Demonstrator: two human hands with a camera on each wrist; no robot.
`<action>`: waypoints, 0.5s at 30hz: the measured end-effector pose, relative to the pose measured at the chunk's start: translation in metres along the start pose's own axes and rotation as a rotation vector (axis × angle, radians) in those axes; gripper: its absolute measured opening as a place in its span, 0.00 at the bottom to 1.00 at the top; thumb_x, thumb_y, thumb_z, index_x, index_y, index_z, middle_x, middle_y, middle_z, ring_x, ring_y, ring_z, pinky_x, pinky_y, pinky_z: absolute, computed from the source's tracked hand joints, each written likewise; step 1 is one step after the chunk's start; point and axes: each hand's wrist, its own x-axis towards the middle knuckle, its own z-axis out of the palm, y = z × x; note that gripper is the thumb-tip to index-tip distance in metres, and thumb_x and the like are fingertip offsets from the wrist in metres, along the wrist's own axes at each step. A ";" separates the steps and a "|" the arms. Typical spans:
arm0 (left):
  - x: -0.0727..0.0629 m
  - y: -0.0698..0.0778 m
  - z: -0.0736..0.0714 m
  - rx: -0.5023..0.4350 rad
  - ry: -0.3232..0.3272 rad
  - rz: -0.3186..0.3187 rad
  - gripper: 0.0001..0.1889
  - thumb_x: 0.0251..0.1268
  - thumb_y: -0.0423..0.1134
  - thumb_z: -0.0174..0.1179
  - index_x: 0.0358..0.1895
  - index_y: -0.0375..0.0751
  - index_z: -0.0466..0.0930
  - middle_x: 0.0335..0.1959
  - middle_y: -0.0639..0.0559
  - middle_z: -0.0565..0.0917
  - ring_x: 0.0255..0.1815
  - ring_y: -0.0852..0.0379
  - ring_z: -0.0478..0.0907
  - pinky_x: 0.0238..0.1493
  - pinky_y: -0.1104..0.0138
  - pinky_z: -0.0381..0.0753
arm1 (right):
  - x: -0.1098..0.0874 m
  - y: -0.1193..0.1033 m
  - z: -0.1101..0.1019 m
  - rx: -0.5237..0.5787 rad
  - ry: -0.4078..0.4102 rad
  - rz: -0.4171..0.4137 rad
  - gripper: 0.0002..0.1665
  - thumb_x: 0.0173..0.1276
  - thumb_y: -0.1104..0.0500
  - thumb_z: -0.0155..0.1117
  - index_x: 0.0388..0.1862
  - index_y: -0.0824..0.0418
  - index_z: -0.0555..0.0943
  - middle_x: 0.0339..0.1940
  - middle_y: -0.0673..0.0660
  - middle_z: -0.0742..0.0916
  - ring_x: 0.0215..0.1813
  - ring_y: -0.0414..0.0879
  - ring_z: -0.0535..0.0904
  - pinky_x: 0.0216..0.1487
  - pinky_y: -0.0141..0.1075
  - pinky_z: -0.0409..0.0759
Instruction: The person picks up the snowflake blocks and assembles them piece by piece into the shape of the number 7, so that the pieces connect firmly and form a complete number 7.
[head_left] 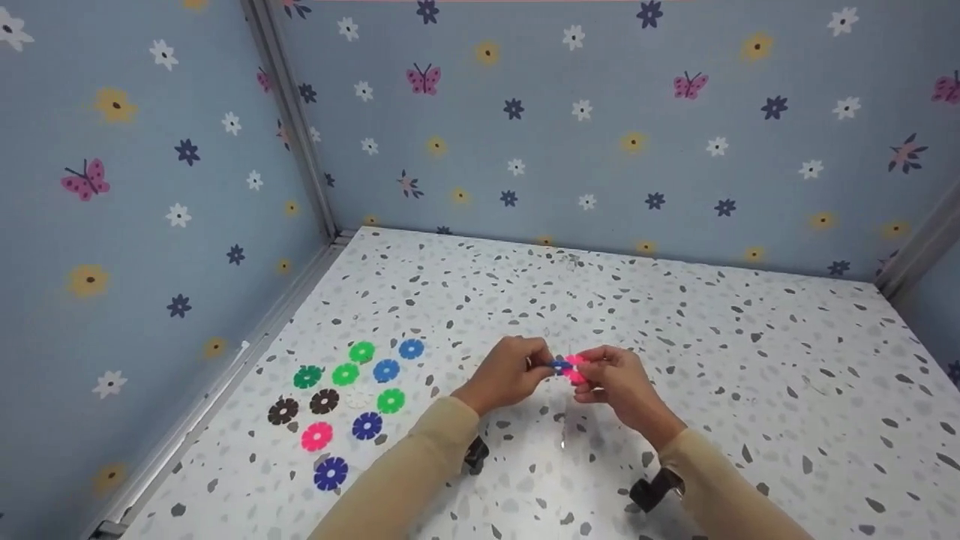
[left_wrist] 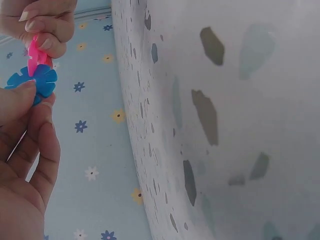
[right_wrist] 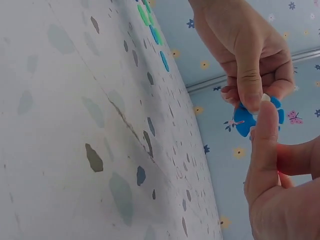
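Above the speckled table, both hands meet over two notched plastic discs. My left hand (head_left: 510, 373) pinches a blue disc (left_wrist: 46, 79) between thumb and fingers. In my right hand (head_left: 621, 384), thumb and fingertips hold a pink disc (left_wrist: 35, 56), mostly covered by the fingers in the right wrist view. The pink disc stands crosswise to the blue one, their edges meeting at the notches in the left wrist view. Past the right thumb, part of the blue disc shows in the right wrist view.
Left of the hands, loose discs lie flat on the table (head_left: 712, 337): several green (head_left: 361, 352), two blue (head_left: 386, 370), two dark blue (head_left: 331, 473), two brown (head_left: 324, 401), one pink (head_left: 317, 436) and one white (head_left: 358, 398). Flower-patterned walls (head_left: 540, 150) stand behind and at the sides.
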 end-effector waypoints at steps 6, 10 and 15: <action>0.001 0.001 0.001 -0.041 0.017 -0.018 0.04 0.64 0.33 0.67 0.32 0.42 0.81 0.28 0.57 0.84 0.28 0.66 0.76 0.31 0.73 0.77 | -0.001 -0.005 -0.007 -0.033 -0.023 -0.017 0.14 0.69 0.69 0.61 0.52 0.71 0.74 0.32 0.61 0.85 0.27 0.46 0.80 0.32 0.40 0.85; -0.003 -0.002 -0.002 -0.021 -0.017 -0.042 0.03 0.65 0.36 0.67 0.39 0.43 0.83 0.33 0.58 0.85 0.32 0.66 0.77 0.36 0.68 0.81 | -0.001 0.000 -0.007 -0.051 -0.020 0.009 0.16 0.69 0.66 0.62 0.53 0.70 0.75 0.35 0.62 0.85 0.30 0.48 0.81 0.35 0.41 0.86; -0.009 -0.011 -0.013 -0.018 -0.048 -0.095 0.16 0.64 0.44 0.69 0.52 0.45 0.83 0.42 0.57 0.85 0.39 0.55 0.81 0.39 0.65 0.81 | 0.000 0.009 -0.006 -0.065 -0.020 0.016 0.16 0.69 0.65 0.63 0.54 0.68 0.76 0.37 0.63 0.86 0.33 0.50 0.82 0.37 0.43 0.86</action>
